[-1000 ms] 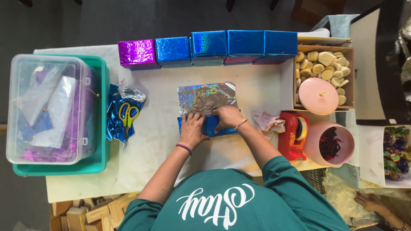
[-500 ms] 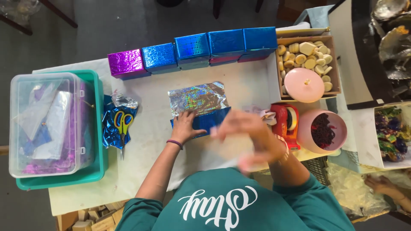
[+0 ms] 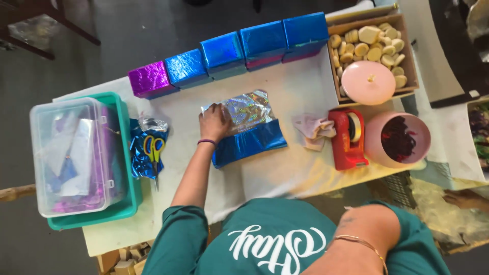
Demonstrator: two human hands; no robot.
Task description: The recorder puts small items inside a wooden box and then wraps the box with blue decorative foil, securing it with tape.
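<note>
Nearest the camera, the right forearm is seen with its hand out of frame, so its fingers cannot be judged. Beyond it, the left hand [image 3: 214, 122] is pressed flat, fingers spread, on the left end of a foil-wrapped box [image 3: 243, 125]. The box is only half covered: silver foil folded over, blue foil sheet [image 3: 252, 142] lying loose. Right of the box stands a red tape dispenser [image 3: 349, 137]. Beyond the box, 5 wrapped boxes [image 3: 229, 53] are lined up, finished.

red tape dispenser [image 3: 348, 138], pink lidded bowl [image 3: 369, 82], scissors [image 3: 153, 149], row of foil-wrapped boxes [image 3: 224, 52]
</note>
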